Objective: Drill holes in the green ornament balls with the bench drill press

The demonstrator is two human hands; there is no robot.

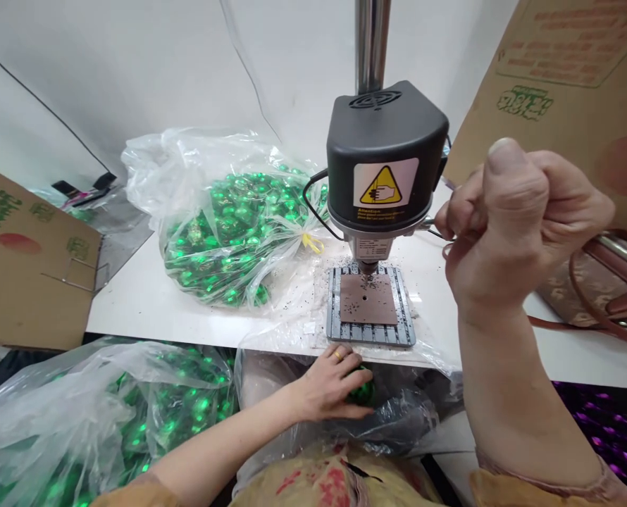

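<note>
My left hand point(339, 384), with a ring on one finger, is wrapped over a shiny green ball point(363, 386) just below the table's front edge. Raised at the right, my right hand point(519, 218) is closed around a handle at the side of a black drill press point(387, 155); most of that handle is hidden by the fingers. Under the drill chuck, a brown square board point(369, 299) with a small hole lies on the slotted metal base point(406, 324). Dark shavings are scattered over both.
A tied clear bag of green balls point(223, 232) lies on the white table point(128, 310). Another bag point(176, 401) is at the lower left. Cardboard boxes point(28, 260) flank both sides. A brown bag point(572, 296) and purple shiny items point(604, 422) are at the right.
</note>
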